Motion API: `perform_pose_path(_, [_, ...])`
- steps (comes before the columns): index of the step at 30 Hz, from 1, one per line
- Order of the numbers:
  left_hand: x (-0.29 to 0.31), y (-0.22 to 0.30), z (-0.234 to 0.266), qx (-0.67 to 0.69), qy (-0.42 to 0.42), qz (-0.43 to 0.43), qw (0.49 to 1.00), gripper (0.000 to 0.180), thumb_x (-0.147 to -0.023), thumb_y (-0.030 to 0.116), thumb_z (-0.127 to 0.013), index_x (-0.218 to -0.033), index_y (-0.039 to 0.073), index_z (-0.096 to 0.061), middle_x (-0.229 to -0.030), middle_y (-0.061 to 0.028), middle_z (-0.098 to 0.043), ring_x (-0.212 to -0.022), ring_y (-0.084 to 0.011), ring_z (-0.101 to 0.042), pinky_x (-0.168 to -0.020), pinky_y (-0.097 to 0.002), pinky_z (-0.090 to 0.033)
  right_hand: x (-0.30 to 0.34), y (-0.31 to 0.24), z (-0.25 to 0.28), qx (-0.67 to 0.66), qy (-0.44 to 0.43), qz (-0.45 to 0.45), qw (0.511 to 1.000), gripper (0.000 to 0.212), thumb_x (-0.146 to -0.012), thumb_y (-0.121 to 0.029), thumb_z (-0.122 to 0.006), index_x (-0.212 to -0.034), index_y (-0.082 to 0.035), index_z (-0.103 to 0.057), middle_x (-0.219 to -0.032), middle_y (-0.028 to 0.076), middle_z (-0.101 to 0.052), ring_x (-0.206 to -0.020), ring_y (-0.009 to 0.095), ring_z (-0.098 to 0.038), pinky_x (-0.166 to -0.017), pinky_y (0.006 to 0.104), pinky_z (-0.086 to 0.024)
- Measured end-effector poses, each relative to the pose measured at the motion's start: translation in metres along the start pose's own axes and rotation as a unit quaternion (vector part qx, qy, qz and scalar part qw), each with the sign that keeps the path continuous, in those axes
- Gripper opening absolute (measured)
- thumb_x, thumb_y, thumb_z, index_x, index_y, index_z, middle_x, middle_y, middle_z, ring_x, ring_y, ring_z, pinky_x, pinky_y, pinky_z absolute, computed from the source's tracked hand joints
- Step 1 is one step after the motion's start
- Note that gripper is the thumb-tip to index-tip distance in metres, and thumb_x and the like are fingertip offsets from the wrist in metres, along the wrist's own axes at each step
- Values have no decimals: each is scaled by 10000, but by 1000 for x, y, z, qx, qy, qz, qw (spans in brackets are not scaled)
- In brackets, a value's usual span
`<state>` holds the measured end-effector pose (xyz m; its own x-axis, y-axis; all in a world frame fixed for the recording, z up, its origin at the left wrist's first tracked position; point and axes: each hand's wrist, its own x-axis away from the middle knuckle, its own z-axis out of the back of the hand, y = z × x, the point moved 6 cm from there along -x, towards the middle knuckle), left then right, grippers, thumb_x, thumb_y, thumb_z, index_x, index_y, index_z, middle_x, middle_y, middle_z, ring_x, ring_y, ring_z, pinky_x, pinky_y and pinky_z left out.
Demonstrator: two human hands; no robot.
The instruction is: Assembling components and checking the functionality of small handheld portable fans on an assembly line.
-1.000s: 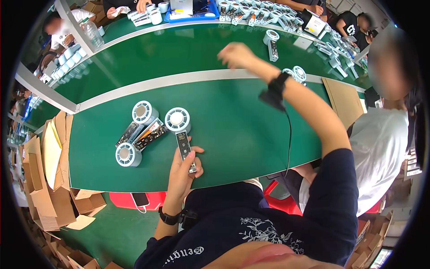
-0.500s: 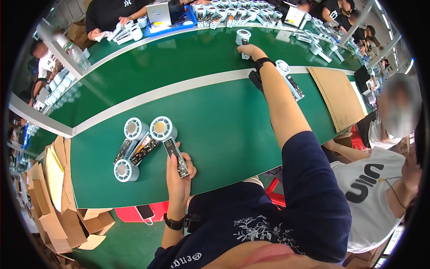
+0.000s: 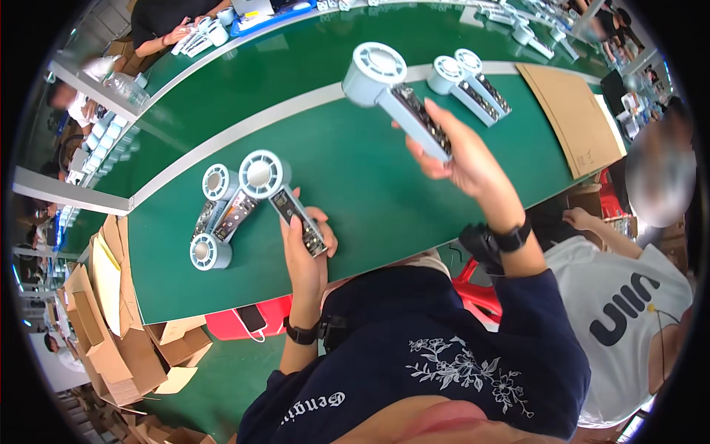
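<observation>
In my left hand [image 3: 305,251] is a light-blue handheld fan [image 3: 260,176], gripped by its handle, which lies open and shows a dark circuit board. My right hand [image 3: 470,155] holds up a second handheld fan [image 3: 376,72] of the same kind over the table, its round head pointing away and its board exposed. Left of my left hand, two more handheld fans [image 3: 211,251] lie close together, their handles overlapping. Another pair of fans [image 3: 450,72] rests side by side beyond my right hand, near the pale rail.
A flat cardboard sheet [image 3: 569,118] lies on the right of the green table [image 3: 355,222]. Past the pale rail [image 3: 296,115] runs a green belt, with a co-worker's hands [image 3: 177,31] and fans behind it. Cardboard boxes [image 3: 133,355] stand at left; a person sits at right.
My right hand has come back from the far green surface, bringing a handheld fan toward me. The left hand still holds its fan. The view has shifted slightly.
</observation>
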<state>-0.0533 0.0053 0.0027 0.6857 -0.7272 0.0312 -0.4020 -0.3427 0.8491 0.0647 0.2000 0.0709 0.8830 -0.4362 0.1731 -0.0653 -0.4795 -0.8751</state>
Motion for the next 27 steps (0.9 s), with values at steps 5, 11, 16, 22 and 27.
perform_pose_path(5, [-8,-23,-26,15,-56,40,998,434,-1003,271,-301,-1368,41,-252,-887,-72,-512,-534,-89,-452,-428,-223,-354,40,48,10,-9,96,41,995,418,-1005,-347,-312,-1119,8,-501,-698,16,-500,-449,42,-364,-367,184,-244])
perform_pose_path(11, [-8,-36,-46,19,-100,70,992,428,-996,269,-311,-1351,33,-271,-879,-71,-512,-487,-86,-447,-374,-215,-312,39,94,9,-54,133,49,988,355,-1013,-317,-283,-1067,-19,-468,-730,25,-498,-463,56,-380,-389,193,-268])
perform_pose_path(16, [-5,-38,-47,14,-108,113,988,422,-996,264,-307,-1345,29,-276,-883,-73,-514,-484,-86,-451,-362,-215,-309,32,99,-6,-20,136,88,987,313,-1013,-312,-290,-1015,-38,-440,-728,24,-498,-466,65,-403,-393,201,-284])
perform_pose_path(22, [-8,-42,-48,33,-77,89,993,415,-999,252,-299,-1345,27,-257,-893,-85,-512,-490,-105,-465,-379,-215,-335,22,106,-21,-5,111,78,991,295,-1013,-307,-297,-1023,-41,-424,-709,22,-494,-469,62,-424,-393,189,-295])
perform_pose_path(27, [-4,-39,-52,-17,-63,49,997,429,-1000,269,-289,-1349,24,-251,-873,-93,-511,-483,-118,-466,-378,-215,-330,21,104,-23,28,111,105,988,295,-1007,-305,-315,-1069,-34,-415,-693,19,-491,-472,51,-429,-389,180,-350])
